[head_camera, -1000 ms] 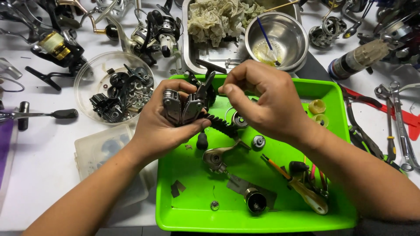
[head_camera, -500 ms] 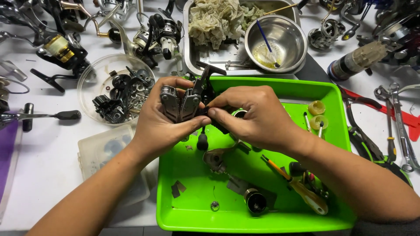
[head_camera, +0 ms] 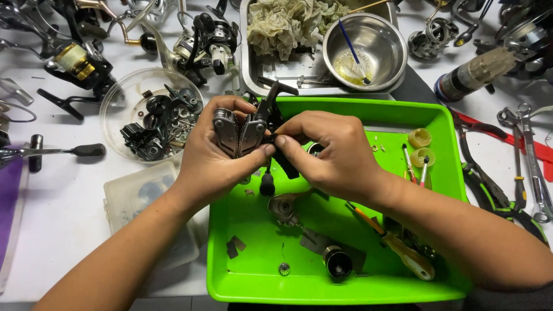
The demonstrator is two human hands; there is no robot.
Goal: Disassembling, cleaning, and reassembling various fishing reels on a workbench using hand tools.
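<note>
We see the left hand (head_camera: 216, 152) closed around a grey fishing reel body (head_camera: 239, 132), fingers wrapped over its ribbed side and the thumb pressed along the lower edge. The right hand (head_camera: 331, 152) meets it from the other side — thumb and forefinger pinched on a small dark part at the reel's lower right, so both hands are gripping the same piece. The reel is held above the far left part of the bright green tray (head_camera: 345, 291), and its black handle knob (head_camera: 267, 184) hangs just below the grip. Further below the hands, on the tray floor, lie a metal gear part (head_camera: 283, 207), a black cylindrical spool (head_camera: 337, 262) and an orange-handled screwdriver (head_camera: 397, 245). Left of the grip stands a clear round bowl (head_camera: 124, 92) of dark reel parts; beyond the grip sits a steel bowl (head_camera: 383, 46) with a blue-handled brush in it — beside a heap of stained rags (head_camera: 288, 23).
</note>
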